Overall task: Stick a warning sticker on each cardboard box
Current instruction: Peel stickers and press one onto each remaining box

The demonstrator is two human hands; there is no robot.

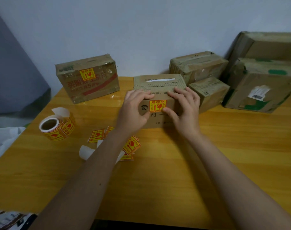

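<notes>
A cardboard box stands mid-table with a yellow-and-red warning sticker on its front face. My left hand grips the box's left side, thumb just left of the sticker. My right hand holds the right side, its thumb pressing at the sticker's lower right corner. A second box at the back left carries its own warning sticker. The sticker roll lies at the left, with loose stickers and peeled backing paper under my left forearm.
Several unstickered boxes stand at the back right: a small one, a taped one, a large one with a shipping label and one leaning on the wall. The wooden table meets white plastic at the left.
</notes>
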